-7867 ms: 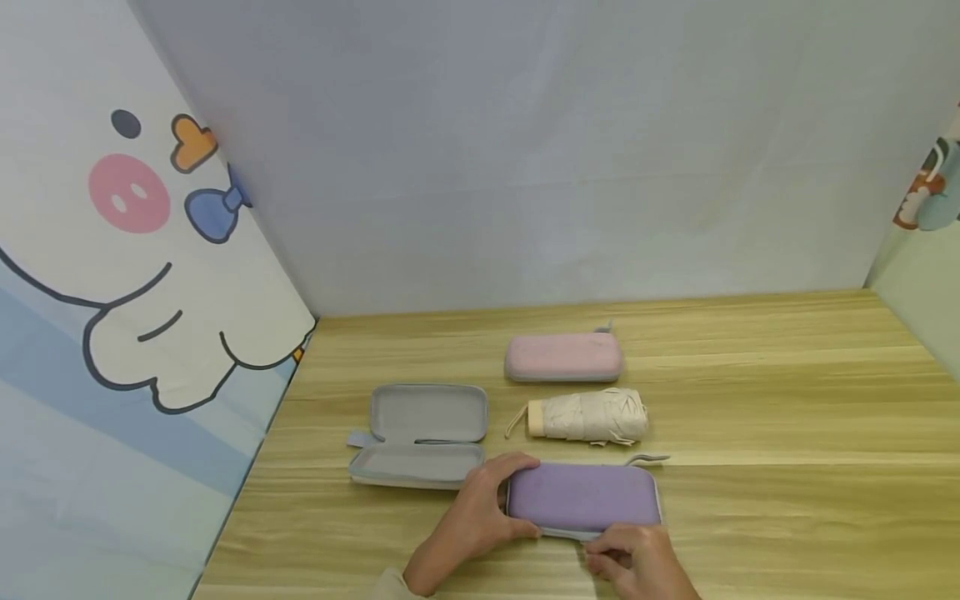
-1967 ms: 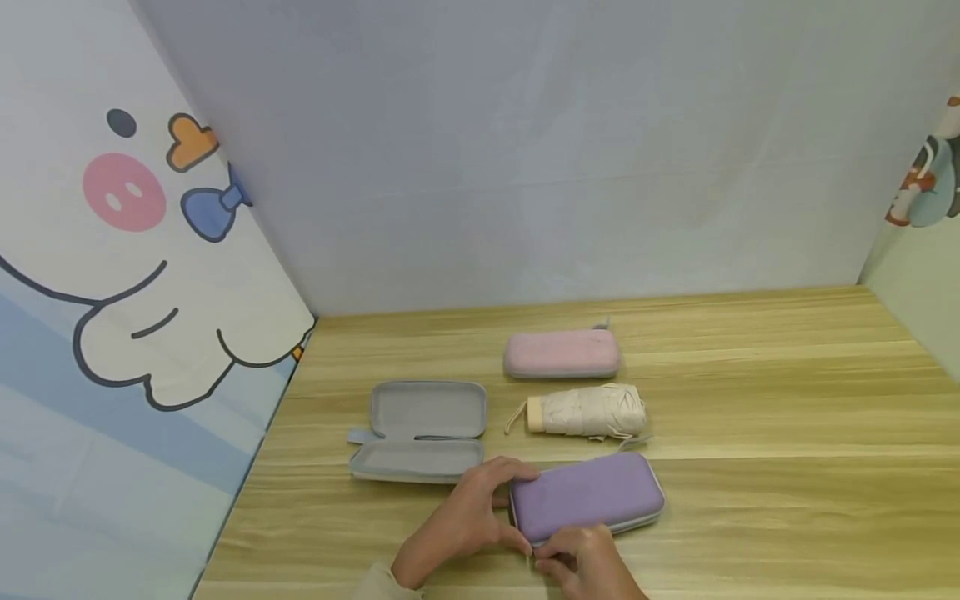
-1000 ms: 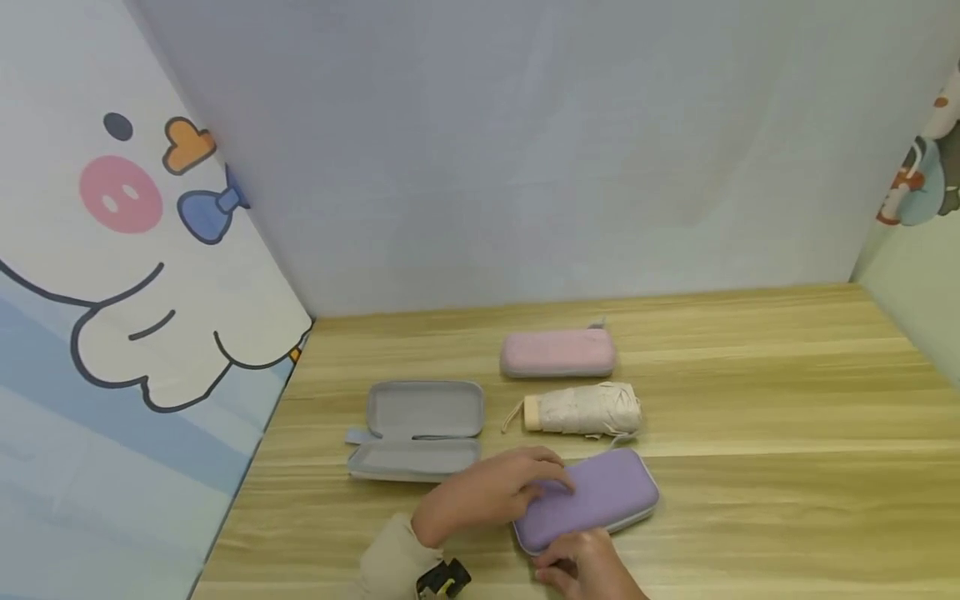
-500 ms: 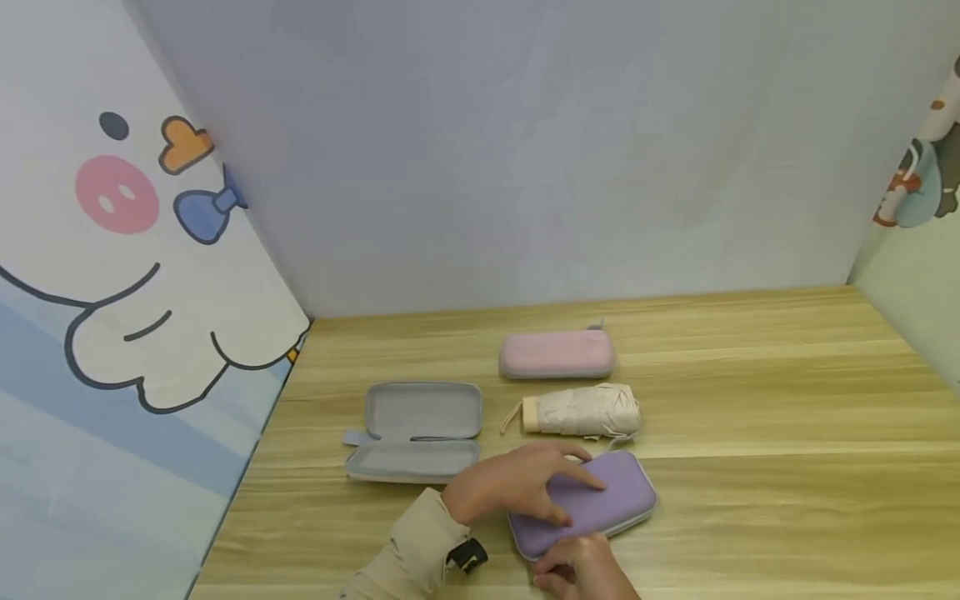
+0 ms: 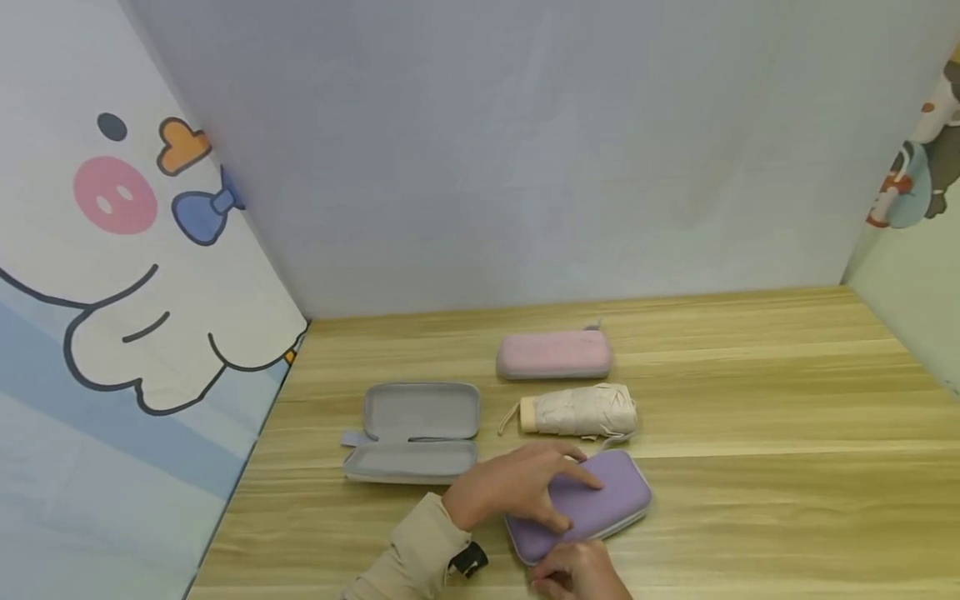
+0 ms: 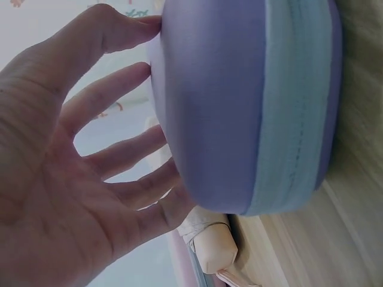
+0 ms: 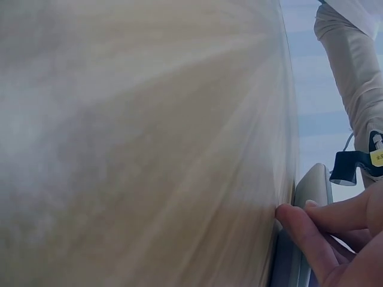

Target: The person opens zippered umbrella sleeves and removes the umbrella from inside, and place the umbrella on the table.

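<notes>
On the table lies a purple zip case [image 5: 611, 493], turned at a slant, its pale zipper band [image 6: 293, 107] running around the side. My left hand [image 5: 521, 483] rests on its lid with spread fingertips, and in the left wrist view the palm stays off the surface. At the near left corner my right hand [image 5: 581, 571] pinches with thumb and forefinger [image 7: 308, 239], apparently at the zipper pull, which the fingers hide. Behind the case lies a folded cream umbrella [image 5: 581, 411] with a wrist loop.
An open grey-lined case [image 5: 422, 412] lies to the left, near my left forearm. A closed pink case [image 5: 555, 354] lies behind the umbrella. A pale cloth wall [image 5: 562, 167] rises at the table's back edge.
My right hand has moved left along the case's front seam to its near left corner. The purple case has turned slantwise. My left hand has shifted from its left end onto the lid.
</notes>
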The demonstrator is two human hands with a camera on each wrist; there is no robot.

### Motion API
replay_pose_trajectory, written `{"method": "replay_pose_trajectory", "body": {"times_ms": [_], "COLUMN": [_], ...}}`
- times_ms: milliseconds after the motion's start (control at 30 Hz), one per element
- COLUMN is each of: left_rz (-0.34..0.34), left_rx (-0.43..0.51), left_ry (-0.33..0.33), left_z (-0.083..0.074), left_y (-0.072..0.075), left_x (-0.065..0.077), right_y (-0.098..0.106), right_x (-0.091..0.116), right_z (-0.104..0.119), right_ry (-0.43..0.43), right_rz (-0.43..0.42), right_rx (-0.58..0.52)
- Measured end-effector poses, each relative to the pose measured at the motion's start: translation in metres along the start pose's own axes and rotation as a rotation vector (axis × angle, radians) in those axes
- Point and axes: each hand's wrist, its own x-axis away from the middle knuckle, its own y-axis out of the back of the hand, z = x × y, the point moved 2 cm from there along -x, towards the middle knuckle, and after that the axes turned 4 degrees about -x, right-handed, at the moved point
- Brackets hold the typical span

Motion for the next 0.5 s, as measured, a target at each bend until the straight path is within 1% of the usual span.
{"method": "replay_pose_trajectory", "body": {"times_ms": [133,300,433,500], "left_rz": [-0.010,-0.042,-0.044,-0.040], "left_rx": [-0.016,-0.071,-0.131,-0.145], "left_ry": [-0.004,-0.014,0.022,0.044], "left_z": [0.000,-0.004,-0.010,-0.011], "left_y": [0.000,-0.001,-0.002,-0.002], "left_x": [0.001,-0.002,-0.006,-0.008], "right_y": [-0.003,-0.005,-0.006,-0.007], "right_x": [0.000,0.002,0.003,0.003], "right_z": [0.001,-0.001,-0.002,-0.002], "right_ry": [0.017,0.063,0.109,0.125], "right_rz": [-0.017,-0.033,-0.053,-0.061], "right_rx": [-0.008,0.008,0.019,0.025]}}
